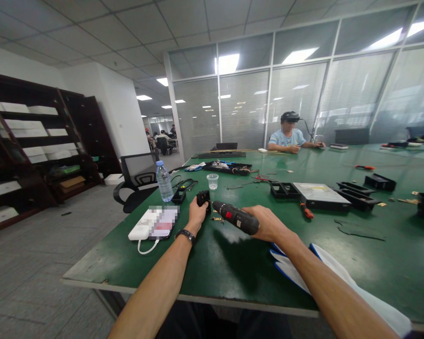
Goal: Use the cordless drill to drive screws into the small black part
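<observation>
My right hand [268, 223] is closed around the grip of a black electric screwdriver [235, 217] with a red switch, its tip pointing left. My left hand [197, 213] is closed on a small black plastic part [203, 197] standing on the green table [233, 268]. The screwdriver's tip reaches the part's right side. A few small brass pieces [217, 219] lie on the table just below the tip. A dark band sits on my left wrist.
A white power bank with a phone [154, 223] lies left of my hands, beside a water bottle [164, 181] and a clear plastic cup [212, 181]. Black trays and a flat box [321, 194] lie to the right. White gloves [289, 268] rest under my right forearm. Another person [289, 136] sits at the far side.
</observation>
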A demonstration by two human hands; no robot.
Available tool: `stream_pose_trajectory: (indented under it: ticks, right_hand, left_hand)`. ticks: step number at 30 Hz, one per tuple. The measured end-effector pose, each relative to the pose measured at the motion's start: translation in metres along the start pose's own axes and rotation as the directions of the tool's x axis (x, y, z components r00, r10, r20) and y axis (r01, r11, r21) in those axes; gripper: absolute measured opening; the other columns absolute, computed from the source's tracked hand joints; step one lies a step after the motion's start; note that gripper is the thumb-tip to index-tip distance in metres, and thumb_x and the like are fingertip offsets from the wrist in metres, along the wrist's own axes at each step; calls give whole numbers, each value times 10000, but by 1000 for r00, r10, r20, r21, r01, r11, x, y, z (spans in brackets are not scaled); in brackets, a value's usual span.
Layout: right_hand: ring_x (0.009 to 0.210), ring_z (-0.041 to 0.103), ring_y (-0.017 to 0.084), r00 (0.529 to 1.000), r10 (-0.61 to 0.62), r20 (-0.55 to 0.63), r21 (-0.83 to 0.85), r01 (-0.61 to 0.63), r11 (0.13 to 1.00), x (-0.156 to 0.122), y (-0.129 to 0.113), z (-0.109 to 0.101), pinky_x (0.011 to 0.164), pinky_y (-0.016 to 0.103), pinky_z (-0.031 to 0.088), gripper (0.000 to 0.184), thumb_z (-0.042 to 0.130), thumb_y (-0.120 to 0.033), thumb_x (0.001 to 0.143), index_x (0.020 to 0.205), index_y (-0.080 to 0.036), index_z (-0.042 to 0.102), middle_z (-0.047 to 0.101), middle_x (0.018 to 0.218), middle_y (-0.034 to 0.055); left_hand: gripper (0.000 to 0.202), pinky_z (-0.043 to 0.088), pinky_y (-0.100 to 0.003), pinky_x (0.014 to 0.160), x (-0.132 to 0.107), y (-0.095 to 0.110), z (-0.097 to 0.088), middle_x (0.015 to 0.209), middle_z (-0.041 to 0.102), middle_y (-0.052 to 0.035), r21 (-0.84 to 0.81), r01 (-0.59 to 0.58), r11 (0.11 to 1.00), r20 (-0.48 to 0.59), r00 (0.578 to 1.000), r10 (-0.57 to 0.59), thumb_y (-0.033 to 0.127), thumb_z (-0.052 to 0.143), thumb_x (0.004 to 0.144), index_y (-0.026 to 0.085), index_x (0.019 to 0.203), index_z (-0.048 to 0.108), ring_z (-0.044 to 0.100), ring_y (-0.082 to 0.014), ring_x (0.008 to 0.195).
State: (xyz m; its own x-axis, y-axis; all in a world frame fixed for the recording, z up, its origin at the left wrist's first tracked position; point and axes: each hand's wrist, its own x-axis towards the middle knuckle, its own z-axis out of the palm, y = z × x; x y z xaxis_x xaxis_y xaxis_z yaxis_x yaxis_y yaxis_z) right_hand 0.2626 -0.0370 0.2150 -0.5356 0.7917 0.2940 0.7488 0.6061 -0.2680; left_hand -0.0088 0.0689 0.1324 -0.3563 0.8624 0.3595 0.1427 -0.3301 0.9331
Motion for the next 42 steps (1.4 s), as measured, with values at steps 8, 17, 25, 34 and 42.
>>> stream_pose_trajectory:
  ticks: [8, 17, 25, 34, 42]
  right_hand:
    - [691, 595, 166, 1000, -12, -17, 3, 12, 1000, 0, 1, 1, 606, 250, 301, 104, 653, -280, 723, 812, -241, 616, 679, 758, 10]
    - [698, 600, 169, 1000, -20, -10, 9, 20, 1000, 0, 3, 1, 596, 252, 289, 134, 650, -323, 737, 846, -247, 638, 683, 769, 14]
    - [704, 605, 175, 1000, -10, -3, 12, 10, 1000, 0, 2, 0, 605, 255, 295, 114, 654, -301, 727, 820, -243, 622, 688, 771, 18]
    - [707, 602, 171, 1000, -7, -7, -12, 7, 1000, 0, 2, 1, 598, 255, 289, 119, 661, -321, 741, 827, -243, 635, 690, 771, 22]
    - [699, 603, 173, 1000, -17, -18, -13, 17, 1000, 0, 3, 1, 593, 260, 291, 127, 648, -346, 753, 834, -249, 637, 688, 764, 17]
  left_hand:
    - [310, 553, -322, 761, -2, 4, 0, 938, 700, -92, -1, 9, 1000, -2, 1000, -9, 178, 693, 735, 142, 1040, 652, 659, -180, 795]
    - [297, 550, -314, 742, -2, 3, 0, 930, 703, -84, 24, -15, 1000, -11, 1000, 15, 176, 683, 737, 137, 1029, 651, 658, -179, 784]
    - [304, 534, -306, 774, 0, 0, -1, 957, 707, -93, 51, -35, 998, -11, 999, 36, 179, 676, 737, 138, 1037, 652, 659, -180, 815]
    - [310, 534, -331, 804, -3, 4, -1, 957, 711, -99, 43, -27, 999, -19, 999, 27, 185, 703, 726, 137, 1029, 660, 663, -189, 817]
    - [315, 540, -336, 819, -1, 2, 0, 975, 714, -100, 28, -19, 999, -11, 1000, 19, 175, 687, 735, 138, 1046, 657, 670, -186, 827]
